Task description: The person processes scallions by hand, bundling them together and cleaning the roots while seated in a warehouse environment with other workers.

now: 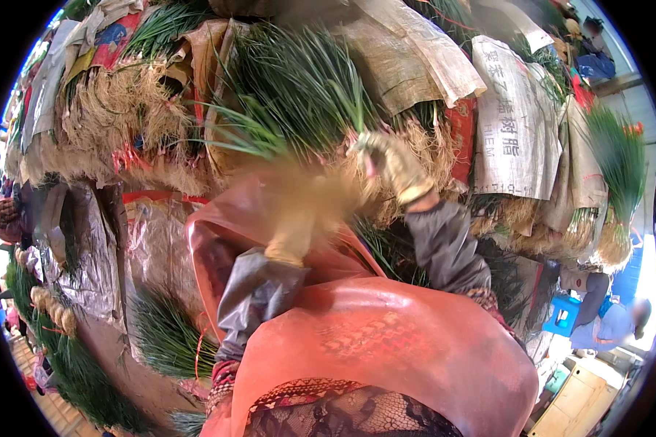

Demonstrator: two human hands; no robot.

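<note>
A pile of green onions lies ahead of me, with long dark green leaves, pinkish stem bases and pale stringy roots. My right hand, in a soiled tan glove, is closed at the stem bases on the pile's right side, and a bit of pink stem shows at its fingers. My left hand, gloved too, is smeared by motion in front of the pile. Some lighter green leaves stick out to the left just beyond it; whether it holds them I cannot make out. An orange-red plastic apron covers my lap.
Stacked root-out onion bundles stand far left. Woven sacks drape the stacks ahead and right. A tied bundle stands upright at right. More bundles lie low at left. A person in blue is beside a blue crate.
</note>
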